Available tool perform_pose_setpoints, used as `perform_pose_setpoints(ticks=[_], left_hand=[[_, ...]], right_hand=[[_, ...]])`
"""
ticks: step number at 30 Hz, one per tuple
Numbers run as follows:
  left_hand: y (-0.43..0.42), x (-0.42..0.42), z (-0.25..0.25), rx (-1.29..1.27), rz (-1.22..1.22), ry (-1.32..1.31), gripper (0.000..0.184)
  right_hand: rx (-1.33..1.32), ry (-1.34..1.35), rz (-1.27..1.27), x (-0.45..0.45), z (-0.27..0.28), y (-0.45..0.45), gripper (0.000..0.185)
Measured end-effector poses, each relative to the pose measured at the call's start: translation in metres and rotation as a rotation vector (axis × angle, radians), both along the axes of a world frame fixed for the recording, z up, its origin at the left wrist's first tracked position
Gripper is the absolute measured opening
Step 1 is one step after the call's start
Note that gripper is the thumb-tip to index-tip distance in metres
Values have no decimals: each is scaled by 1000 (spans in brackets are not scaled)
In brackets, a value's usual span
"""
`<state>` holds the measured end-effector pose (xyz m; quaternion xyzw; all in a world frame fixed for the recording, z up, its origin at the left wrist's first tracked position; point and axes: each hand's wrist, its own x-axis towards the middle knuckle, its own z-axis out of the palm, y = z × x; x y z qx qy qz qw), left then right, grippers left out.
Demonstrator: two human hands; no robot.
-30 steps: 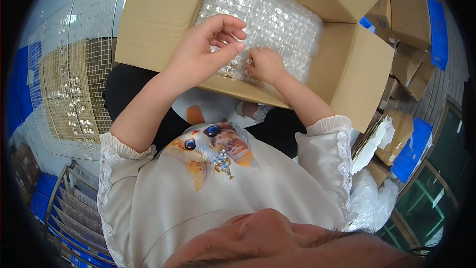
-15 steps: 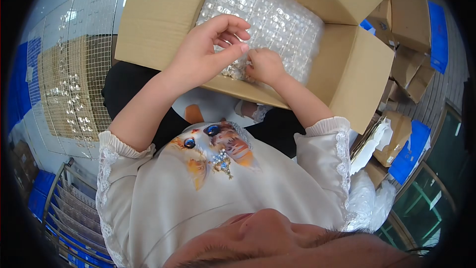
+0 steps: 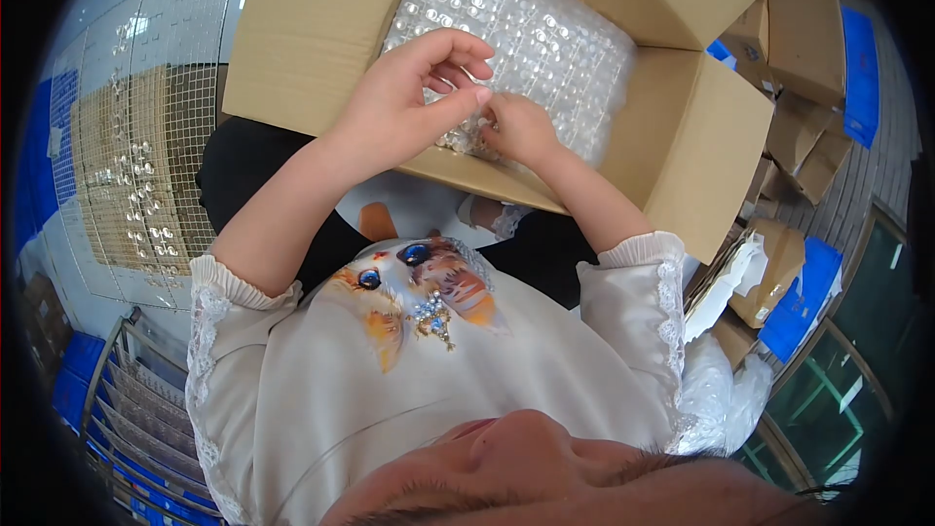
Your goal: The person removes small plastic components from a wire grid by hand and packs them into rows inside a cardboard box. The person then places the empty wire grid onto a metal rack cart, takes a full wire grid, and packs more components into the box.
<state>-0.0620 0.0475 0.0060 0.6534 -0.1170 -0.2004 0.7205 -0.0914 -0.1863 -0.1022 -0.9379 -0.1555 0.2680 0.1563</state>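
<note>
An open cardboard box stands in front of me, holding a layer of clear, shiny material with rows of small round glossy pieces. My left hand hovers above the near left part of this layer. Its fingers are loosely curved, with a gap between them and the thumb. Just right of its thumb tip, my right hand reaches down onto the layer, thumb and fingers drawn together in a pinch. What lies between those fingertips is too small to make out.
At the left stands a wire mesh panel hung with shiny round pieces. A metal rack is at the lower left. Cardboard boxes, blue boxes and clear plastic bags are piled at the right.
My right hand has shifted very slightly to the left, its fingers still pinched. The left hand stays almost where it was, and the box has not visibly moved.
</note>
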Motion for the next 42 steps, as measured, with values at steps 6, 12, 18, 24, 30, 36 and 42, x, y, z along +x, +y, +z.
perform_pose_setpoints(ticks=[6,12,18,24,30,36,42], left_hand=[[0,0,1,13,4,-1,32],[-2,-1,1,38,-2,-15,31],[-1,0,1,43,-5,-19,31],[-2,-2,-1,57,-9,-39,32],[-2,-2,-1,91,0,-53,32],[-4,-3,-1,129,-4,-92,33],[-4,-3,0,144,-12,-120,34]], right_hand=[[-20,32,7,6,7,0,19],[-78,-49,119,4,3,1,20],[-39,-133,181,3,3,4,19],[5,-179,207,2,-6,1,17],[-51,-124,225,4,-6,5,19],[-57,-50,222,4,-1,5,20],[-15,-106,235,1,-10,2,18]])
